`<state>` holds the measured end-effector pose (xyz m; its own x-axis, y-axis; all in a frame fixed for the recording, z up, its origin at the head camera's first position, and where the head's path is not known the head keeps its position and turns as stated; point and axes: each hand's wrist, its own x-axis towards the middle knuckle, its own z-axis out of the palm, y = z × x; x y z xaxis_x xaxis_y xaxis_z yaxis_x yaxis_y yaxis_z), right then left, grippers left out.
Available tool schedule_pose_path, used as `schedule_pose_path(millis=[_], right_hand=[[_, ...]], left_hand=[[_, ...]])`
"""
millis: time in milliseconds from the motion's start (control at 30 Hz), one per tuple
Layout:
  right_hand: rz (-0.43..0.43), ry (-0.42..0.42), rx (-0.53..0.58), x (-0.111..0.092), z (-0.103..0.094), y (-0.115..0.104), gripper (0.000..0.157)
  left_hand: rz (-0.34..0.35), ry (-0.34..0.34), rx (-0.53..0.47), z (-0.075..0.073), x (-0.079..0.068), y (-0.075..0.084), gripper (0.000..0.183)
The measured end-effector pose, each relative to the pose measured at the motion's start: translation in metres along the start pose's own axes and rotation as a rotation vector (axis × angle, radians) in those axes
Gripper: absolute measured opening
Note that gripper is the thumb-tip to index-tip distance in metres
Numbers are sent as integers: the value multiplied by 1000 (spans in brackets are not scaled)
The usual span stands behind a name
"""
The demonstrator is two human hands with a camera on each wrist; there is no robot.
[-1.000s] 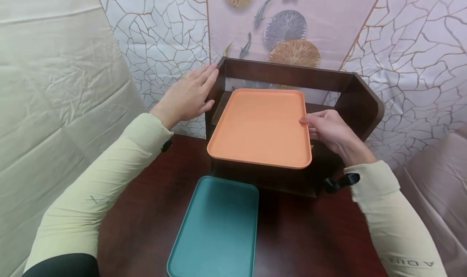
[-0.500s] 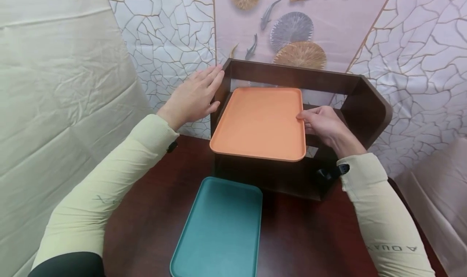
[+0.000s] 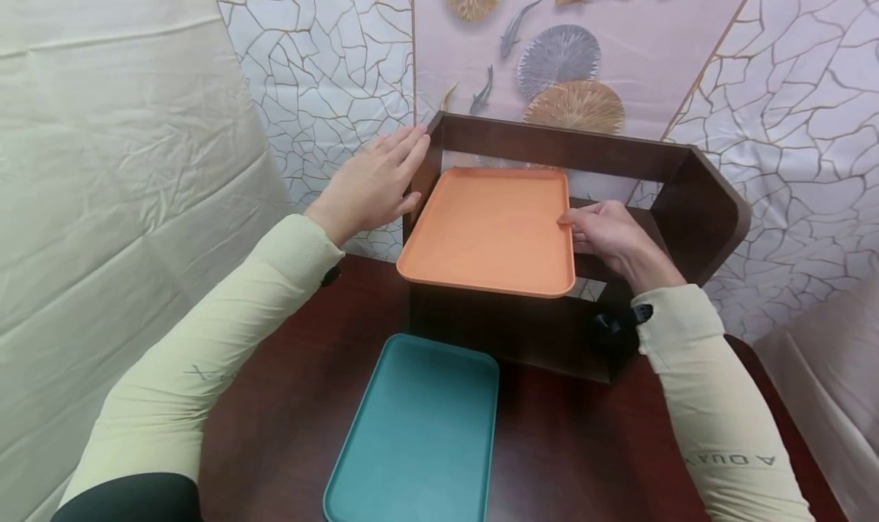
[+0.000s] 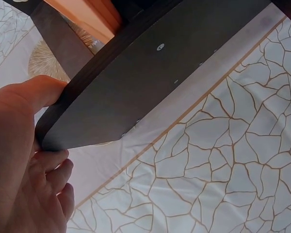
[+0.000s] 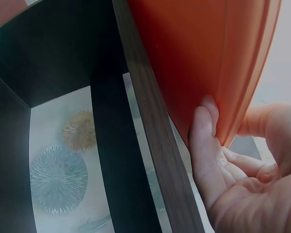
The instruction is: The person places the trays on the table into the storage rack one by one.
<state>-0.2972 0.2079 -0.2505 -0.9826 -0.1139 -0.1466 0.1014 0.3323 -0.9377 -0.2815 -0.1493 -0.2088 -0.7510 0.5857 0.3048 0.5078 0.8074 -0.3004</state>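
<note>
An orange tray [image 3: 487, 232] lies over the upper level of a dark brown wooden shelf [image 3: 563, 142], its front edge jutting out toward me. My right hand [image 3: 611, 236] pinches the tray's right rim, thumb on top; the right wrist view shows the fingers [image 5: 206, 145] against its underside. My left hand [image 3: 374, 178] holds the front edge of the shelf's left side panel [image 4: 116, 97], with the thumb [image 4: 43, 90] on one side and the other fingers on the other. A teal tray [image 3: 419, 430] lies flat on the table in front of the shelf.
The dark reddish-brown table [image 3: 570, 438] carries the shelf and the teal tray. Patterned cloth [image 3: 330, 56] hangs behind the shelf. A pale cloth [image 3: 130, 163] hangs at the left, another [image 3: 824, 354] at the right.
My right hand has pushed the orange tray back, farther over the shelf. My left hand keeps its place on the side panel. The view has shifted slightly.
</note>
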Motion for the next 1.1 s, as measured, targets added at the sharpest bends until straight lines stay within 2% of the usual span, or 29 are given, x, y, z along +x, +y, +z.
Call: schedule_pose_path(millis=[100, 300, 400, 567, 667, 900, 1100], right_hand=[[-3, -3, 3, 1, 1, 1, 48], [2, -8, -77, 3, 1, 1, 51], [2, 2, -190, 3, 2, -3, 50], [-10, 36, -451, 4, 3, -11, 47], [-30, 52, -545, 5, 2, -14, 45], [-92, 70, -632, 4, 1, -19, 36], [-93, 68, -671, 3, 4, -22, 28]], left_hand=[[-7, -14, -8, -1, 2, 1, 78], [-11, -26, -15, -2, 2, 2, 78], [-17, -33, -13, -3, 1, 1, 79], [-19, -28, -9, -3, 1, 0, 79], [-14, -27, -2, -2, 1, 0, 78], [-16, -41, 10, -1, 1, 2, 79], [-18, -37, 16, -1, 1, 3, 79]])
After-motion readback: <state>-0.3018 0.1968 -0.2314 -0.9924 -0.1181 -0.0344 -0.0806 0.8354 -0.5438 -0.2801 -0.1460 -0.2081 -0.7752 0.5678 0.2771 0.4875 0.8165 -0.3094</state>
